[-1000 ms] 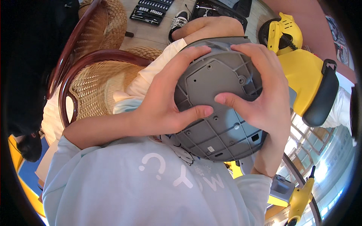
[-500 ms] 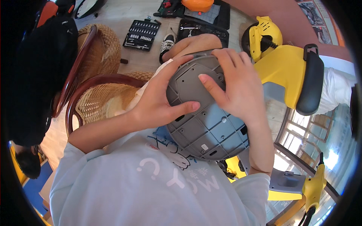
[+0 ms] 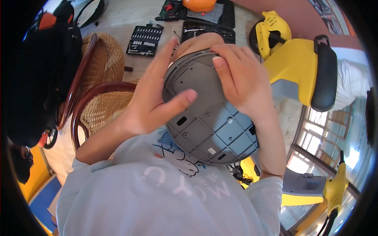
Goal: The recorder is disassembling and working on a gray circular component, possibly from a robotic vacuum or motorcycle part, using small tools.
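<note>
A rounded grey plastic cover, its ribbed inner side with screw holes facing me, is tilted up in front of my shirt. Around its far right rim my right hand is closed, thumb on the inner face and fingers over the edge. My left hand lies along the cover's left edge with straight fingers and the thumb spread out over the face. Whether the left palm touches the rim, I cannot tell. Part of my bare leg shows beyond the cover.
On the floor ahead are a socket set and a tool case, with an orange helmet behind. Wicker chairs stand left, beside black clothing or bags. A yellow machine with a black seat is at right.
My left fingers have come off the far rim and straightened, and the left thumb has lifted. The right hand keeps its grip, its thumb now nearer the rim. My view has shifted slightly.
</note>
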The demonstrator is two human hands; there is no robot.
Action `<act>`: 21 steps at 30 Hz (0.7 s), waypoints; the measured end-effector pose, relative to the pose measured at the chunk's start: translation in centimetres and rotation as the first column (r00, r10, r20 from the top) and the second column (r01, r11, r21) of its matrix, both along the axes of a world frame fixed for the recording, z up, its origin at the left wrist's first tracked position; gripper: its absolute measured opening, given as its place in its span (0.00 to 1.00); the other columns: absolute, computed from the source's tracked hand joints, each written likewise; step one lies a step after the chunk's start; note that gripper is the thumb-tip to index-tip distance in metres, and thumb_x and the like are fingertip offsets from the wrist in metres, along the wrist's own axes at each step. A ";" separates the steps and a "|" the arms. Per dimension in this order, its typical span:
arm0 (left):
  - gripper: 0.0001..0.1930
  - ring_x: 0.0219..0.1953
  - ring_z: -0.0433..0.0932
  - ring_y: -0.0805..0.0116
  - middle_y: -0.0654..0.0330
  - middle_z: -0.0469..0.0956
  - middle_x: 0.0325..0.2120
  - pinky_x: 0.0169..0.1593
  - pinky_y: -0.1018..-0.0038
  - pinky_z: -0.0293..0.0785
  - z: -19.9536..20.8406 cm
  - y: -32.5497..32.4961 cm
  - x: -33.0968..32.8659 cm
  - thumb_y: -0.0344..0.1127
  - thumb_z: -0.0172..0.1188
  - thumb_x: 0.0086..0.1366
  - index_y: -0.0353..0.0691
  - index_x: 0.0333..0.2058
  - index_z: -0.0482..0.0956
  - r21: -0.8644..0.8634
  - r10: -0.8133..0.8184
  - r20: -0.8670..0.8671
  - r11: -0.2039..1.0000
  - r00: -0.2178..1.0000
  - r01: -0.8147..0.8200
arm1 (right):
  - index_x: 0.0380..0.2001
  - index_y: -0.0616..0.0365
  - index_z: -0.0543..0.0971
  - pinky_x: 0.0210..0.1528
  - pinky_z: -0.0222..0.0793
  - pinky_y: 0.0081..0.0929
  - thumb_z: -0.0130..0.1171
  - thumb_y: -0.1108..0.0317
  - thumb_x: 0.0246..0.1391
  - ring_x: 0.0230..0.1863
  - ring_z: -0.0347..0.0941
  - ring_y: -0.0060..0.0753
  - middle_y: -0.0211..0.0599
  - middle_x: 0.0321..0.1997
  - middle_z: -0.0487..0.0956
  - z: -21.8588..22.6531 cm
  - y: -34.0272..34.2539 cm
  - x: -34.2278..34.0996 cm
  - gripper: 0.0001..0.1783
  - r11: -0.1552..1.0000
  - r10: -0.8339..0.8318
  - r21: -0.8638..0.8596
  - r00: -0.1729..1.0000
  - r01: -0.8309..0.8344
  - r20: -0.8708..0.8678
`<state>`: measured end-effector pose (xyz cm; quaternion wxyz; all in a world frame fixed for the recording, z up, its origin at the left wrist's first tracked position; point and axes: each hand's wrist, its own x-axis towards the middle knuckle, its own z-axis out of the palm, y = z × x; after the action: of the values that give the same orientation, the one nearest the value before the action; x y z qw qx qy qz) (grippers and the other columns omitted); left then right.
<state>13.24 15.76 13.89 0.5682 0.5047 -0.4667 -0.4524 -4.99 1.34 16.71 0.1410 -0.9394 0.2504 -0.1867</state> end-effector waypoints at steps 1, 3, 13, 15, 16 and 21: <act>0.51 0.71 0.60 0.52 0.42 0.59 0.69 0.72 0.62 0.54 1.1 -0.6 -0.1 0.39 0.71 0.60 0.26 0.72 0.47 -0.034 -0.009 0.292 0.999 0.956 0.020 | 0.44 0.56 0.79 0.40 0.73 0.42 0.54 0.58 0.67 0.39 0.76 0.49 0.38 0.41 0.79 -0.1 0.1 0.0 0.14 0.999 -0.008 0.043 1.000 0.007 0.022; 0.60 0.71 0.61 0.50 0.39 0.61 0.68 0.72 0.62 0.57 1.7 -1.9 -1.4 0.44 0.79 0.49 0.27 0.72 0.50 -0.084 0.052 0.613 0.996 0.788 0.000 | 0.43 0.58 0.79 0.40 0.73 0.41 0.52 0.59 0.69 0.39 0.77 0.50 0.40 0.42 0.80 0.5 0.5 -0.3 0.14 0.985 -0.060 0.168 0.991 0.039 0.123; 0.47 0.57 0.76 0.52 0.44 0.74 0.55 0.61 0.64 0.70 0.9 -3.7 -1.8 0.44 0.79 0.52 0.32 0.65 0.64 0.138 -0.186 0.519 0.981 0.834 0.133 | 0.44 0.65 0.79 0.43 0.71 0.29 0.50 0.61 0.72 0.37 0.77 0.37 0.43 0.37 0.82 2.0 -1.6 -5.0 0.17 0.921 -0.389 0.228 0.749 0.315 0.537; 0.45 0.57 0.76 0.45 0.43 0.72 0.59 0.59 0.60 0.73 0.6 -3.7 -1.6 0.46 0.76 0.55 0.34 0.64 0.63 0.067 -0.156 0.662 0.987 0.733 0.149 | 0.50 0.64 0.78 0.47 0.72 0.29 0.54 0.61 0.70 0.41 0.77 0.33 0.40 0.41 0.82 3.7 -1.5 -6.7 0.17 0.845 -0.462 0.443 0.824 0.298 0.327; 0.45 0.57 0.76 0.45 0.43 0.72 0.59 0.59 0.60 0.73 0.5 -3.6 -1.7 0.46 0.76 0.55 0.34 0.64 0.63 0.063 -0.170 0.661 0.983 0.731 0.171 | 0.50 0.64 0.78 0.47 0.72 0.29 0.54 0.61 0.70 0.41 0.77 0.33 0.40 0.41 0.82 3.5 -1.6 -7.9 0.17 0.840 -0.479 0.440 0.815 0.317 0.327; 0.45 0.58 0.75 0.42 0.42 0.71 0.58 0.60 0.63 0.72 0.2 -3.6 -1.9 0.49 0.73 0.58 0.32 0.66 0.60 0.076 -0.181 0.645 0.982 0.743 0.174 | 0.60 0.63 0.75 0.60 0.66 0.27 0.54 0.59 0.71 0.56 0.73 0.29 0.38 0.55 0.79 0.8 -1.0 -12.0 0.22 0.722 -0.348 0.679 0.918 0.134 0.188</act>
<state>11.37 12.16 14.11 0.3232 0.5863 -0.6778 -0.3041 -17.01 0.36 17.48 0.4705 -0.7490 0.3964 -0.2459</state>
